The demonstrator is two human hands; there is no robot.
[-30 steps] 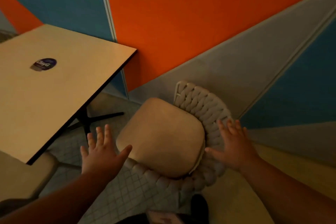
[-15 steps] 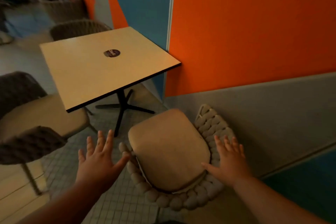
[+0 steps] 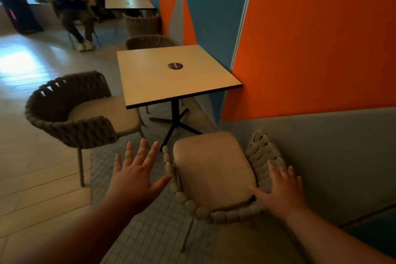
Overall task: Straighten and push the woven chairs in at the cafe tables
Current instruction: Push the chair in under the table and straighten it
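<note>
A pale woven chair [image 3: 216,171] with a beige cushion stands right below me, its open front facing the square cafe table [image 3: 171,73]. My left hand [image 3: 135,176] hovers with spread fingers just left of the chair's woven left arm, thumb tip close to the rim. My right hand [image 3: 282,188] lies flat with straight fingers on the woven right arm, thumb at the cushion's edge. A darker woven chair [image 3: 75,111] sits at the table's left side, partly tucked under it.
The orange, blue and grey wall [image 3: 310,49] runs close along the right of the chair. Two more woven chairs [image 3: 150,42] and another table [image 3: 128,4] stand farther back. A person sits on a chair [image 3: 70,6] at the far left. Tiled floor lies underfoot.
The view has swung up and left, bringing the dark chair, the far tables and the seated person into sight. Both hands keep their spread pose at the pale chair's arms.
</note>
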